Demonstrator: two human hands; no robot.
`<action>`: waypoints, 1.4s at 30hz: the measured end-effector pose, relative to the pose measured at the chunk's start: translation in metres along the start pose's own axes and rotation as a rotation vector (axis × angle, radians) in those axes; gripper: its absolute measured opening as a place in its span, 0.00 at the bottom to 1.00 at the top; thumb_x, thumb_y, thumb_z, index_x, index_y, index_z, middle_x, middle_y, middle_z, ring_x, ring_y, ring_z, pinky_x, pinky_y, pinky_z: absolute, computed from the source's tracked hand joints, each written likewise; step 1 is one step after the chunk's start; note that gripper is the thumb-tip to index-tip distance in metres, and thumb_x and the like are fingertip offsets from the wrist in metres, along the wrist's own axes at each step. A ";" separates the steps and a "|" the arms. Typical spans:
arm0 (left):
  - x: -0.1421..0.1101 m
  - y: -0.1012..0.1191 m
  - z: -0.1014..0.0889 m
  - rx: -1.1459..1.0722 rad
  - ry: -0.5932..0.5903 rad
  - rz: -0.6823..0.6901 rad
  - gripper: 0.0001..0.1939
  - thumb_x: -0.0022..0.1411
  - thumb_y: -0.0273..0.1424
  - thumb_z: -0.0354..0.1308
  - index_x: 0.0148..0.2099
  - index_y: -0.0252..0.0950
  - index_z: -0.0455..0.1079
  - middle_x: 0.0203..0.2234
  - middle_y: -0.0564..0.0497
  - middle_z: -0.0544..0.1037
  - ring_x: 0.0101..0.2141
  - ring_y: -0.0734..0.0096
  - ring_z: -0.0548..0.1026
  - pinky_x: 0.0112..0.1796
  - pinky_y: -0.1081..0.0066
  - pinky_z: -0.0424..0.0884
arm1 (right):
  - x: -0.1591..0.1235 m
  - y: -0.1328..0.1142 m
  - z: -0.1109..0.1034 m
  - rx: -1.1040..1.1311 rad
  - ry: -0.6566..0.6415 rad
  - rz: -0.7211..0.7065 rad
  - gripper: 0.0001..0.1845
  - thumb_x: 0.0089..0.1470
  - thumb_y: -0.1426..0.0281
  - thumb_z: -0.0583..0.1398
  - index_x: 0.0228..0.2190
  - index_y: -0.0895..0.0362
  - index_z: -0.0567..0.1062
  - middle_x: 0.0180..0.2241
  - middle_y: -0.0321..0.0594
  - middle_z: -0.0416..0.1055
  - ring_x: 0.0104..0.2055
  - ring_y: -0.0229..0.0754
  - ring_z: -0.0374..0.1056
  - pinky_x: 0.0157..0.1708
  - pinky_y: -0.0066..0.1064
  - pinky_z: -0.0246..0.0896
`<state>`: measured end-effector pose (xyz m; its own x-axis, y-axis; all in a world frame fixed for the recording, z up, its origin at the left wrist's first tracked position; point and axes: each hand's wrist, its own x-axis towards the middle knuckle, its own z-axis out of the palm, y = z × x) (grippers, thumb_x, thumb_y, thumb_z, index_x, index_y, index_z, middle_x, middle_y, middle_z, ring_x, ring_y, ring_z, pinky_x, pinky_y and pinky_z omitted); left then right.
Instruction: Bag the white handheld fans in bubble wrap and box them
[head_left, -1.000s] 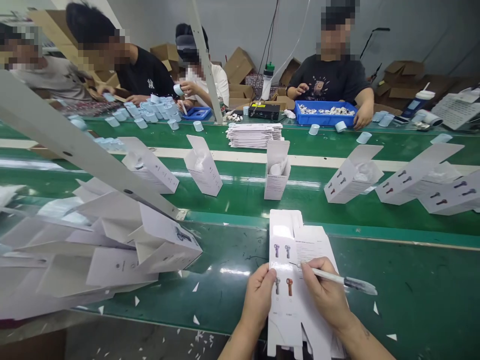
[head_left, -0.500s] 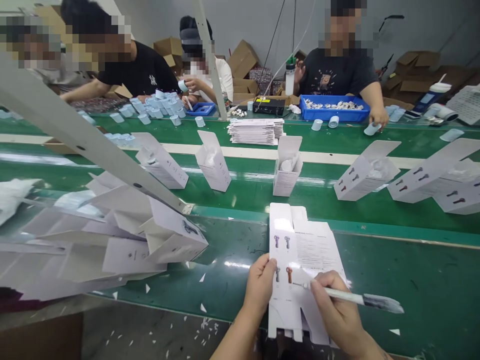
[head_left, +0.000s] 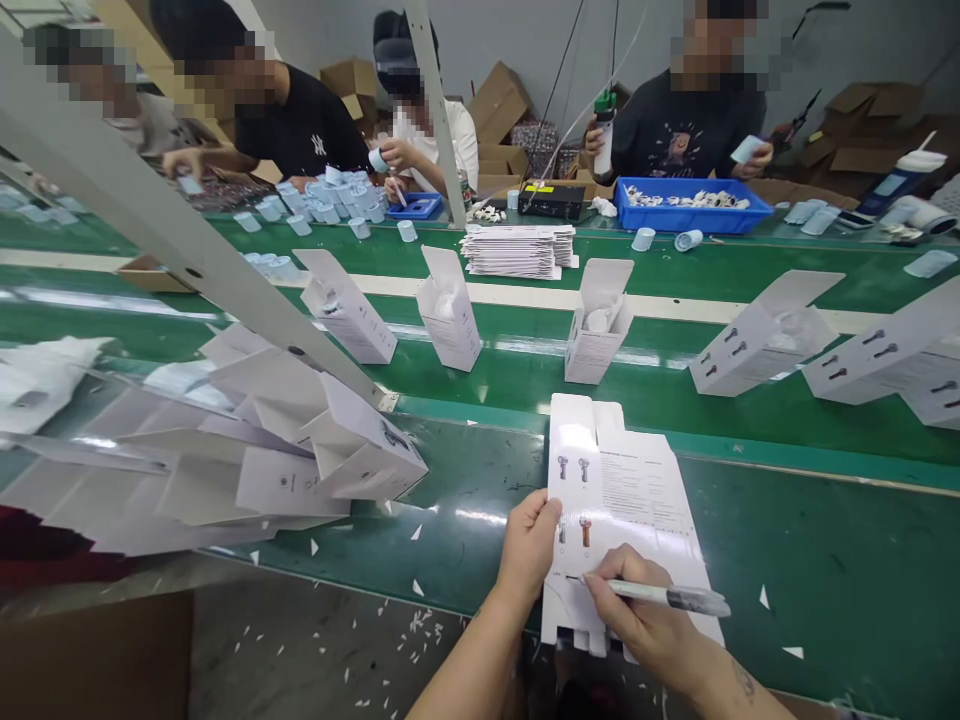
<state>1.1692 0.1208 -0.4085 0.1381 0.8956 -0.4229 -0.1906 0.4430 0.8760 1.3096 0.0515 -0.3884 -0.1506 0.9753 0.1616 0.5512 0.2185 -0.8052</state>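
A flattened white carton (head_left: 637,470) lies on the green bench in front of me, printed with small pictures of handheld devices and blocks of text. My left hand (head_left: 531,540) grips its left edge, thumb on top. Between the fingers of my right hand (head_left: 645,605) is a white pen (head_left: 664,596) with a dark rear end. Its dark tip is at the card's lower part, below the printed pictures; whether it touches cannot be made out.
Opened white cartons (head_left: 360,450) are bunched at left. Upright boxes with wrapped contents, such as one box (head_left: 592,345), stand on the green belt (head_left: 517,365). A slanting metal post (head_left: 225,285) crosses the left. Co-workers sit opposite, near a blue tray (head_left: 694,215) and a stack of flat cartons (head_left: 517,250).
My right hand has moved the pen tip down and slightly left, from beside the orange picture to below the pictures. A co-worker at right has lifted a light-blue cup-like piece off the table.
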 end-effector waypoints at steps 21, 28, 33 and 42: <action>-0.003 0.033 -0.037 0.876 0.220 0.246 0.20 0.62 0.41 0.48 0.46 0.34 0.72 0.44 0.38 0.77 0.48 0.51 0.72 0.48 0.57 0.67 | 0.040 0.030 -0.024 0.053 0.524 0.161 0.12 0.59 0.61 0.56 0.25 0.52 0.65 0.19 0.29 0.59 0.21 0.37 0.57 0.22 0.29 0.56; -0.003 -0.003 0.018 0.578 0.109 0.042 0.13 0.58 0.40 0.54 0.27 0.37 0.68 0.22 0.51 0.74 0.28 0.65 0.72 0.30 0.70 0.64 | 0.036 0.035 -0.020 -0.048 0.557 0.123 0.12 0.59 0.63 0.55 0.25 0.52 0.64 0.17 0.28 0.59 0.19 0.37 0.58 0.20 0.28 0.56; -0.004 0.005 0.014 0.545 0.121 0.029 0.12 0.56 0.39 0.56 0.26 0.37 0.69 0.21 0.53 0.73 0.27 0.67 0.71 0.29 0.71 0.63 | 0.040 0.032 -0.018 -0.058 0.529 0.140 0.13 0.59 0.63 0.55 0.23 0.52 0.64 0.17 0.29 0.60 0.18 0.37 0.59 0.20 0.28 0.56; -0.005 0.001 0.013 0.387 0.060 -0.039 0.14 0.55 0.43 0.55 0.27 0.38 0.63 0.19 0.57 0.64 0.23 0.73 0.62 0.25 0.74 0.59 | 0.024 0.020 -0.028 0.112 0.572 0.211 0.14 0.59 0.60 0.55 0.24 0.52 0.64 0.18 0.29 0.58 0.19 0.37 0.56 0.20 0.28 0.54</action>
<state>1.1814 0.1165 -0.4028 0.0786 0.8842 -0.4605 0.1959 0.4393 0.8767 1.3401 0.0800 -0.3841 0.4331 0.8667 0.2475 0.4271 0.0445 -0.9031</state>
